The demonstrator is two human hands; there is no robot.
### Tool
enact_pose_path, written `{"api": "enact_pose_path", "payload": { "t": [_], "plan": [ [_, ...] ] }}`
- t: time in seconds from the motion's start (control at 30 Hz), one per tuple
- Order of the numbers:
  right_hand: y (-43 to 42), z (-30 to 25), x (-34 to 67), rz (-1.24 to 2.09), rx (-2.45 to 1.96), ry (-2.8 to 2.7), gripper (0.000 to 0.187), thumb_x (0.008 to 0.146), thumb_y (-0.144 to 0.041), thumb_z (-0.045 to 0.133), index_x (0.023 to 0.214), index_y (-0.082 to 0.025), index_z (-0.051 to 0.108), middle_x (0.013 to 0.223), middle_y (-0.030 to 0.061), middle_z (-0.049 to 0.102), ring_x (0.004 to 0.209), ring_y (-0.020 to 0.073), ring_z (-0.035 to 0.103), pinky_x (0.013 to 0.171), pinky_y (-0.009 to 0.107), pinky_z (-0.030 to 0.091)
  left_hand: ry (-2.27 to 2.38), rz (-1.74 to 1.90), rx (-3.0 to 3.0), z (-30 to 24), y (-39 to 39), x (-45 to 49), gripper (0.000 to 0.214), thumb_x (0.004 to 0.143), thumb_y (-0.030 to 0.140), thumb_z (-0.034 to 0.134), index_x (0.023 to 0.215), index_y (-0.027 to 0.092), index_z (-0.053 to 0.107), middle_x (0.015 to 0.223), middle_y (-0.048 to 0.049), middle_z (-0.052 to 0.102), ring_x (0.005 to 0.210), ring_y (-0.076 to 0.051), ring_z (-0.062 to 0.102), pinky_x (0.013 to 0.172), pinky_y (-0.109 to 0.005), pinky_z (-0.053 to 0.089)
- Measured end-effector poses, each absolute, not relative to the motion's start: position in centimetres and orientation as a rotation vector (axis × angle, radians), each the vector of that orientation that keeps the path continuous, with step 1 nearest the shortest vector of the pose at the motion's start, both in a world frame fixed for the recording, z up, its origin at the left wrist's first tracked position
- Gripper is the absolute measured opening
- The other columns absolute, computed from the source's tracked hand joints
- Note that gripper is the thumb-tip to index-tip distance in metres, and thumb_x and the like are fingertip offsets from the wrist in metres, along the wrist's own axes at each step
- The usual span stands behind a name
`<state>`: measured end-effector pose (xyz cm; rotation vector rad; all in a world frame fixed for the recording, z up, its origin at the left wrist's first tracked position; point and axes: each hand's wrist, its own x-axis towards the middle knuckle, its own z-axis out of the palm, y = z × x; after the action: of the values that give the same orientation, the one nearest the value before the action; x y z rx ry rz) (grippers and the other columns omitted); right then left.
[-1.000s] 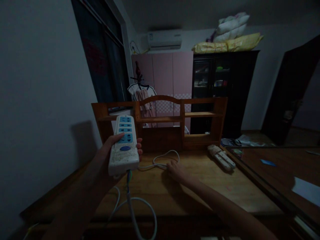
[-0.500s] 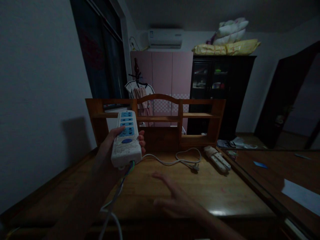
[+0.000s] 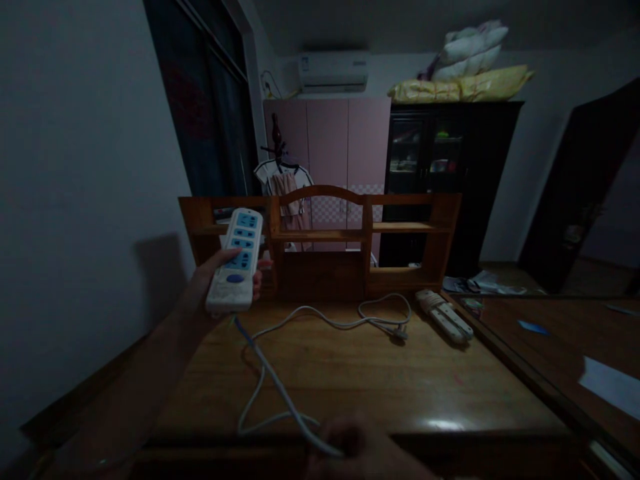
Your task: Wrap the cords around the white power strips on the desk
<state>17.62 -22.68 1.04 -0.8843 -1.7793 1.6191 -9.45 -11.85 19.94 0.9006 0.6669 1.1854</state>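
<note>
My left hand (image 3: 220, 273) is closed round a white power strip (image 3: 231, 293) with blue socket panels, held tilted above the desk, thumb on its face. From its lower end come thin coloured wires that run into a white cable (image 3: 280, 387). Low in the view, my right hand (image 3: 350, 443) is closed on that cable near the desk's front edge; its fingers are dim and partly blurred. The cable loops back across the desk to a plug (image 3: 399, 331) lying on the wood.
A second power strip (image 3: 444, 317), wrapped in its cord, lies at the right of the wooden desk (image 3: 400, 387). A wooden shelf unit (image 3: 320, 235) stands along the back. Farther right, another brown surface carries a white paper (image 3: 613, 383) and a blue card (image 3: 533, 327).
My right hand has moved down and closed on the cable, which is now drawn out toward it. The power strip in my left hand has shifted left and slightly up.
</note>
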Motion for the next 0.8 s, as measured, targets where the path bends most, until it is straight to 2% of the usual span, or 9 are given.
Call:
{"api": "enact_pose_path", "payload": {
  "t": [0.07, 0.17, 0.23, 0.33, 0.43, 0.53, 0.63, 0.7, 0.8],
  "plan": [
    [-22.1, 2.7, 21.4, 1.464, -0.957, -1.65, 0.026, 0.069, -0.04, 0.075, 0.077, -0.015, 0.071, 0.065, -0.001, 0.06, 0.06, 0.0084, 0.05, 0.05, 0.017, 0.035, 0.734, 1.034, 0.962, 18.1, -11.5, -10.1, 0.047, 0.084, 0.04, 0.048, 0.117, 0.006, 0.053, 0.064, -0.0078, 0.059, 0.049, -0.016, 0.058, 0.044, -0.027, 0.052],
    [-20.7, 5.5, 25.8, 1.302, -0.859, -1.552, 0.021, 0.075, -0.036, 0.07, 0.079, -0.016, 0.069, 0.056, -0.0039, 0.051, 0.046, 0.0043, 0.037, 0.042, 0.016, 0.026, 0.71, 0.834, 0.956, 14.7, -11.7, -8.9, 0.051, 0.084, 0.039, 0.05, 0.12, 0.003, 0.052, 0.067, -0.0092, 0.061, 0.042, -0.014, 0.055, 0.038, -0.024, 0.048],
    [-19.7, 7.0, 27.7, 1.124, -0.866, -1.483, 0.017, 0.074, -0.033, 0.071, 0.077, -0.016, 0.068, 0.059, -0.0032, 0.051, 0.05, 0.0054, 0.04, 0.044, 0.017, 0.028, 0.637, 0.808, 0.933, 12.5, -12.1, -7.4, 0.052, 0.083, 0.038, 0.052, 0.122, 0.004, 0.052, 0.081, -0.013, 0.065, 0.044, -0.014, 0.057, 0.039, -0.024, 0.048],
    [-18.4, 8.4, 29.3, 0.91, -0.867, -1.387, 0.015, 0.071, -0.031, 0.073, 0.075, -0.017, 0.067, 0.068, -0.0001, 0.056, 0.06, 0.0093, 0.048, 0.051, 0.019, 0.036, 0.602, 0.767, 0.878, 9.8, -13.2, -5.0, 0.053, 0.08, 0.04, 0.061, 0.122, 0.008, 0.053, 0.086, -0.013, 0.067, 0.065, -0.02, 0.066, 0.057, -0.028, 0.054],
    [-17.5, 9.1, 30.2, 0.874, -0.807, -1.295, 0.015, 0.068, -0.031, 0.074, 0.074, -0.02, 0.067, 0.066, -0.0001, 0.056, 0.059, 0.0112, 0.049, 0.052, 0.022, 0.04, 0.652, 0.848, 0.867, 8.0, -14.4, -3.1, 0.044, 0.078, 0.042, 0.065, 0.106, 0.008, 0.06, 0.092, -0.0167, 0.068, 0.066, -0.019, 0.066, 0.056, -0.024, 0.052],
    [-17.3, 9.8, 30.6, 0.846, -0.794, -1.285, 0.013, 0.069, -0.031, 0.073, 0.076, -0.022, 0.067, 0.064, 0.0, 0.054, 0.057, 0.0127, 0.049, 0.051, 0.025, 0.041, 0.538, 0.918, 0.77, 6.7, -14.8, -1.6, 0.041, 0.079, 0.047, 0.064, 0.096, 0.01, 0.06, 0.086, -0.0118, 0.066, 0.068, -0.016, 0.065, 0.061, -0.023, 0.053],
    [-17.7, 11.1, 30.6, 0.824, -0.861, -1.407, 0.015, 0.069, -0.031, 0.073, 0.08, -0.023, 0.068, 0.071, 0.0023, 0.058, 0.063, 0.0149, 0.052, 0.054, 0.026, 0.043, 0.323, 0.852, 0.708, 5.4, -14.0, -0.9, 0.045, 0.083, 0.055, 0.053, 0.108, 0.017, 0.057, 0.068, -0.0004, 0.057, 0.045, -0.007, 0.051, 0.047, -0.019, 0.045],
    [-18.1, 12.2, 30.5, 0.911, -0.893, -1.562, 0.023, 0.067, -0.033, 0.075, 0.087, -0.022, 0.069, 0.072, 0.0029, 0.057, 0.064, 0.0152, 0.053, 0.055, 0.027, 0.043, 0.209, 0.791, 0.72, 4.2, -13.4, -0.7, 0.044, 0.084, 0.05, 0.054, 0.113, 0.018, 0.055, 0.059, 0.0046, 0.047, 0.037, -0.003, 0.037, 0.042, -0.016, 0.039],
    [-18.4, 13.9, 30.3, 1.064, -0.871, -1.801, 0.039, 0.057, -0.04, 0.081, 0.089, -0.02, 0.07, 0.076, 0.0045, 0.058, 0.065, 0.016, 0.053, 0.054, 0.027, 0.043, 0.067, 0.646, 0.789, 2.5, -13.3, -0.3, 0.048, 0.08, 0.045, 0.059, 0.117, 0.015, 0.055, 0.053, 0.006, 0.042, 0.036, -0.004, 0.032, 0.041, -0.017, 0.034]
  ]
}}
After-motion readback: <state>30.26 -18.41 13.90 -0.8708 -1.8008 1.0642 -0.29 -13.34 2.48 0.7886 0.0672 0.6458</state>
